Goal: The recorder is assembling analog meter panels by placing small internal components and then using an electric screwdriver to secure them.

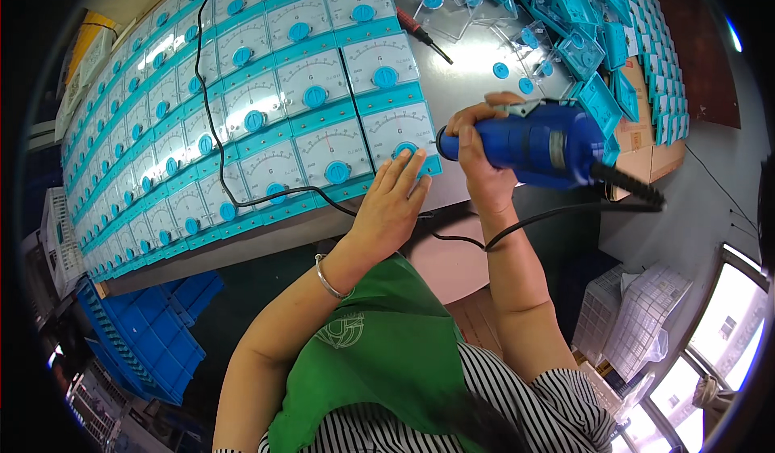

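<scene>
My right hand [484, 153] is wrapped round the body of a blue electric screwdriver [542, 144], held sideways with its narrow end pointing left. The tip is beside the right edge of a galvanometer [394, 127], a square panel meter with a white dial and a teal case; whether it touches a screw is too small to tell. Flat on that meter's lower edge, next to its round blue knob, lie the stretched fingers of my left hand [393, 203]. A black cord [565, 208] runs from the screwdriver's rear across my right forearm.
Rows of similar meters [254, 118] cover the table's left side, with a black cable [202, 81] across them. A red-handled screwdriver [421, 33] lies beyond. Teal cases and transparent covers [577, 49] are heaped far right, near a cardboard box [638, 134]. Blue crates [145, 336] stand lower left.
</scene>
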A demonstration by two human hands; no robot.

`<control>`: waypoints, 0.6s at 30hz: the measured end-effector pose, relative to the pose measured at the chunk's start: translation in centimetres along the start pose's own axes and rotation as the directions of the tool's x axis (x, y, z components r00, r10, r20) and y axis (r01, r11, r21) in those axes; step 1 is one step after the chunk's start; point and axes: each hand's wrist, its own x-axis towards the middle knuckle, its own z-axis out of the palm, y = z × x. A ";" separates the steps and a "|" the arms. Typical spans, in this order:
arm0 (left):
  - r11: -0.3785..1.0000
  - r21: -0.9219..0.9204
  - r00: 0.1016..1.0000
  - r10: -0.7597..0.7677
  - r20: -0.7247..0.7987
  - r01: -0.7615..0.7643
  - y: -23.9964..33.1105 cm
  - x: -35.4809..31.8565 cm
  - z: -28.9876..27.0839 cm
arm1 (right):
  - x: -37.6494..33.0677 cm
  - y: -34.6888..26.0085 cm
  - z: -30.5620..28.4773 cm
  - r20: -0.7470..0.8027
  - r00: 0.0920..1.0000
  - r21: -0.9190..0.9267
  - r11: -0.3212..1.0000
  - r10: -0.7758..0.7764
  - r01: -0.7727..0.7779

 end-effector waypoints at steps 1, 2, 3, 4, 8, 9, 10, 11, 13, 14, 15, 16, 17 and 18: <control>1.000 -0.009 1.000 0.004 0.006 -0.004 -0.1 0.0 0.0 | -0.1 0.3 0.1 -0.013 0.999 0.067 0.997 0.035 -0.034; 1.000 -0.018 1.000 0.006 0.013 -0.006 -0.2 -0.1 0.0 | -0.6 0.7 0.2 -0.087 0.995 0.049 0.998 0.039 -0.034; 1.000 -0.019 1.000 0.002 0.015 -0.002 -0.1 -0.1 0.0 | -0.6 0.9 0.4 -0.165 0.984 0.041 0.997 0.069 -0.064; 1.000 -0.015 1.000 0.006 0.014 -0.006 -0.1 0.0 0.0 | -0.7 1.0 0.7 -0.115 0.993 0.049 0.999 0.018 -0.013; 0.999 -0.010 0.999 0.034 0.008 -0.034 0.1 -0.1 -0.5 | 0.0 -0.3 1.7 0.375 0.874 -0.503 0.725 -0.308 0.471; 0.999 -0.031 0.999 0.037 0.006 -0.037 0.0 -0.1 -0.6 | -0.1 -0.3 2.1 0.412 0.850 -0.471 0.722 -0.329 0.508; 0.998 -0.052 0.999 0.035 0.008 -0.034 -0.1 -0.1 -0.7 | -0.3 -0.1 2.5 0.446 0.825 -0.434 0.723 -0.346 0.537; 0.997 -0.073 0.999 0.030 0.017 -0.028 -0.1 -0.2 -0.8 | -0.8 0.2 2.9 0.469 0.820 -0.391 0.755 -0.329 0.526; 0.991 -0.135 0.998 0.009 0.066 0.000 -0.3 -0.3 -1.0 | -1.5 1.5 3.8 0.426 0.851 -0.414 0.770 -0.306 0.485; 0.985 -0.171 0.995 0.001 0.098 0.015 -0.3 -0.3 -1.0 | -1.8 2.0 4.1 0.414 0.864 -0.427 0.777 -0.286 0.462; 0.984 -0.178 0.998 0.015 0.065 -0.003 -0.4 -0.3 -0.9 | -1.8 2.1 4.2 0.456 0.850 -0.431 0.770 -0.264 0.470; 0.982 -0.186 0.999 0.027 0.038 -0.020 -0.4 -0.2 -0.9 | -1.8 2.4 4.3 0.473 0.840 -0.433 0.761 -0.265 0.483; 0.981 -0.190 0.999 0.046 -0.003 -0.046 -0.4 -0.2 -0.9 | -1.7 2.6 4.4 0.488 0.831 -0.436 0.751 -0.265 0.496; 0.981 -0.188 0.999 0.046 -0.004 -0.046 -0.4 -0.1 -0.9 | -1.7 2.8 4.4 0.498 0.824 -0.433 0.745 -0.271 0.507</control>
